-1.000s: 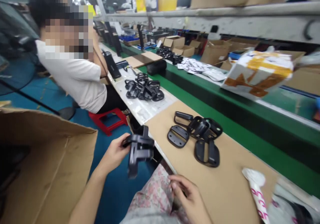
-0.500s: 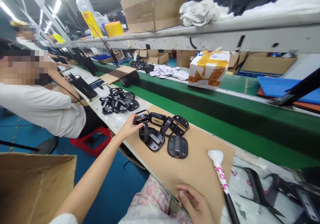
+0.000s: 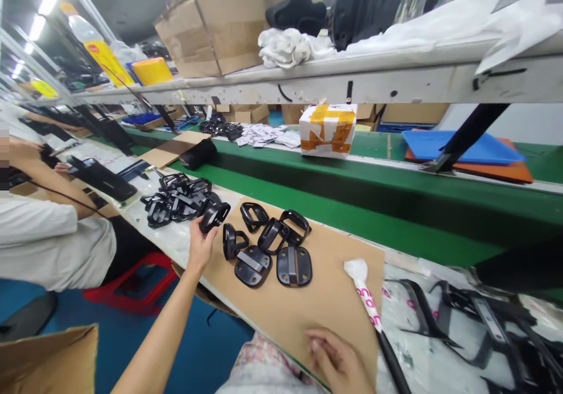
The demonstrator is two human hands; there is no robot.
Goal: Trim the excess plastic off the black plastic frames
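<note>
My left hand (image 3: 201, 247) grips a black moulded plastic part (image 3: 214, 216) at the far edge of a brown cardboard sheet (image 3: 325, 318), close to a heap of similar black parts (image 3: 176, 203) on a white sheet. Several more black parts (image 3: 268, 250) lie on the cardboard just right of that hand. My right hand (image 3: 338, 362) rests on the sheet's near edge, holding nothing, with its fingers loosely apart. To its right lies a black-handled tool with a white, pink-lettered wrapping (image 3: 363, 291).
A co-worker in a white shirt (image 3: 53, 247) sits left of the bench on a red stool (image 3: 132, 282). A cardboard box (image 3: 48, 362) stands at lower left. Beyond the bench run a green conveyor (image 3: 352, 206) and a taped parcel (image 3: 328, 130). A shelf (image 3: 308, 83) crosses above.
My left hand has moved from over the box at the left to the far edge of the cardboard, holding a black part. The view has swung right and up.
</note>
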